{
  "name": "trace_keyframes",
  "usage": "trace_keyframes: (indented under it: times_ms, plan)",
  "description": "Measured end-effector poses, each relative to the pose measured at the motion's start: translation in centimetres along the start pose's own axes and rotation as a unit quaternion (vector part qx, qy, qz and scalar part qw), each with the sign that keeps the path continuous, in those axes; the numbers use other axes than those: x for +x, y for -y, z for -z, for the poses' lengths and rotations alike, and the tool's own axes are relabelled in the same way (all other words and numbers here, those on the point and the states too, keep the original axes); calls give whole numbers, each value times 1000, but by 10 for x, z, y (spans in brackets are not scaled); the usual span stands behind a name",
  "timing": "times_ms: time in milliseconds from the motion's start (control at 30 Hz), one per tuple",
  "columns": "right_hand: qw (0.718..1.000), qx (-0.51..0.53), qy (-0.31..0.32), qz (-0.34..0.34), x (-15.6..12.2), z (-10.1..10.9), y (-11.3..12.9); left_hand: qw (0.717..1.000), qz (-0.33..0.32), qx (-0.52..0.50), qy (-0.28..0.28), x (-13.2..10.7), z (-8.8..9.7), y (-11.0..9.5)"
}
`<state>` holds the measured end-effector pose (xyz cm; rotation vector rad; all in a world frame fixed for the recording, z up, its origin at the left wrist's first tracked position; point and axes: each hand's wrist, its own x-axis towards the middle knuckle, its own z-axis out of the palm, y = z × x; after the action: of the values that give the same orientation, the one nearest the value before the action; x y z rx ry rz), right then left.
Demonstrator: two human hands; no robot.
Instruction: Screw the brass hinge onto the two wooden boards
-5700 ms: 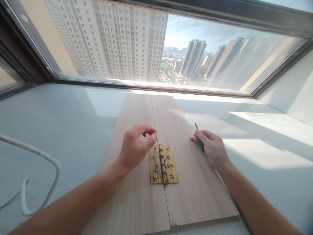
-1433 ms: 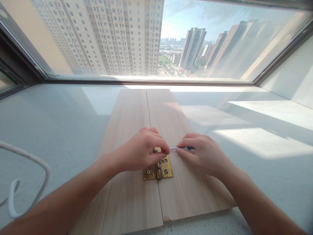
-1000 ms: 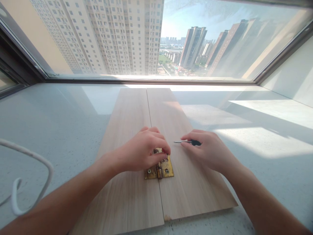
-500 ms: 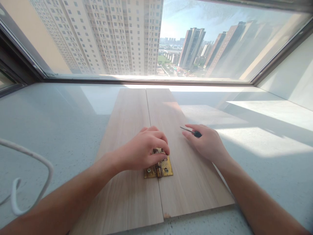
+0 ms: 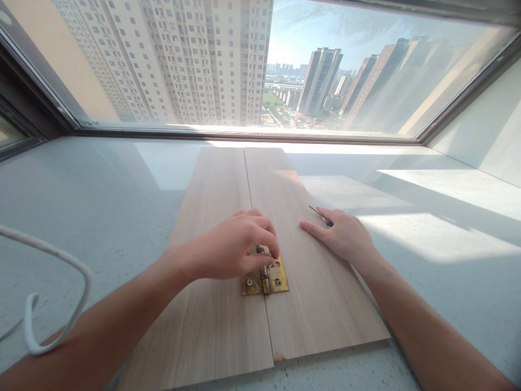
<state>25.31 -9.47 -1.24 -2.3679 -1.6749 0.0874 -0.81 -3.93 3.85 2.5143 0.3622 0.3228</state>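
Observation:
A worn brass hinge [image 5: 266, 287] lies across the seam between two pale wooden boards, the left board [image 5: 203, 326] and the right board [image 5: 317, 309]. Screw heads show in its near holes. My left hand [image 5: 240, 244] is over the hinge's far part, with thumb and fingertips brought together above its right leaf; whatever they pinch, if anything, is hidden. On the right board's outer edge rests my right hand [image 5: 345, 233], its thumb stretched out. Within it is a small screwdriver [image 5: 321, 216], its thin metal shaft pointing up and left, its handle mostly covered.
A white cable [image 5: 81, 271] loops at the left, over my left forearm. The boards lie on a pale speckled sill [image 5: 122, 206] beneath a large window with a dark frame [image 5: 244, 136]. Sunlight and shadow stripe the sill at right.
My right hand has shifted slightly right, and its thumb has opened away from the screwdriver, whose tip moved right too. My left hand has moved slightly left, still over the hinge.

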Motion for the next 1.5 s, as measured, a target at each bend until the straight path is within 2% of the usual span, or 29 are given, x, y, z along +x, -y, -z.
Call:
trace_keyframes:
  times_ms: [200, 567, 1500]
  plan:
    - [1000, 1, 5, 0, 1, 0, -2, 1000, 0, 10, 7, 1, 1, -4]
    - [1000, 5, 8, -10, -4, 1, 2, 1000, 6, 19, 16, 3, -9, -9]
    - [1000, 11, 17, -6, -4, 2, 2, 1000, -12, 22, 10, 7, -16, -4]
